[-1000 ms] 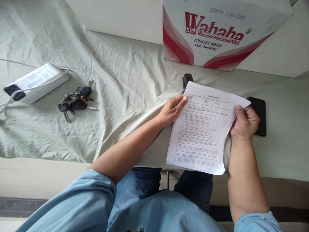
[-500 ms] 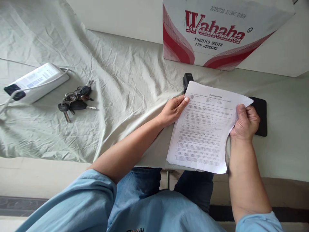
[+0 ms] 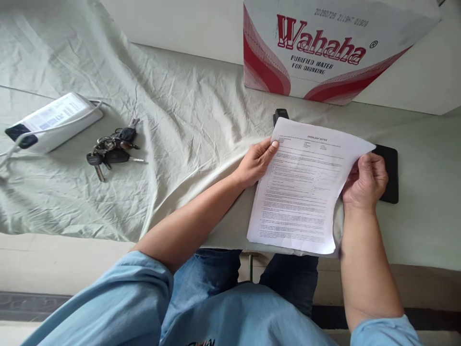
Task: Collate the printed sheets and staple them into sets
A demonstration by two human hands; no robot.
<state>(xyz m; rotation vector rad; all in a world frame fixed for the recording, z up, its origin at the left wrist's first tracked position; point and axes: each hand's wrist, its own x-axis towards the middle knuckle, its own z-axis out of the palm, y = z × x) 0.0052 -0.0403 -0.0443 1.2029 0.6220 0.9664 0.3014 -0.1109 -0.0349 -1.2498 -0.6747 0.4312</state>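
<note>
Both hands on the stack of printed sheets [image 3: 302,187], held tilted just above the near table edge, top page headed "OVERLEAF NOTES". Left hand [image 3: 256,163] pinches the left edge near the top corner, thumb on the face, fingers behind, so the sheets stay squared on that side. Right hand [image 3: 365,181] is closed on the right edge, fingers curled round the back, thumb on top; it takes the weight while the lower corners hang free. Two-edge grip keeps the pages flat enough to read and stops them fanning out.

Around it:
- black stapler [image 3: 280,115] lies just behind the top edge of the sheets, mostly hidden by them
- black phone [image 3: 389,173] flat on the table, just beyond the right hand, partly covered by it
- Wahaha water carton [image 3: 324,48] stands against the wall behind, well clear of the hands
- wrinkled pale cloth [image 3: 162,120] covers the table [image 3: 425,202] on the left and middle
- bunch of keys [image 3: 111,151] on the cloth, well to the left
- white power strip [image 3: 50,122] with its cable, further left, near the keys but apart

Person is seated, blue sleeves and jeans at the bottom of the view
</note>
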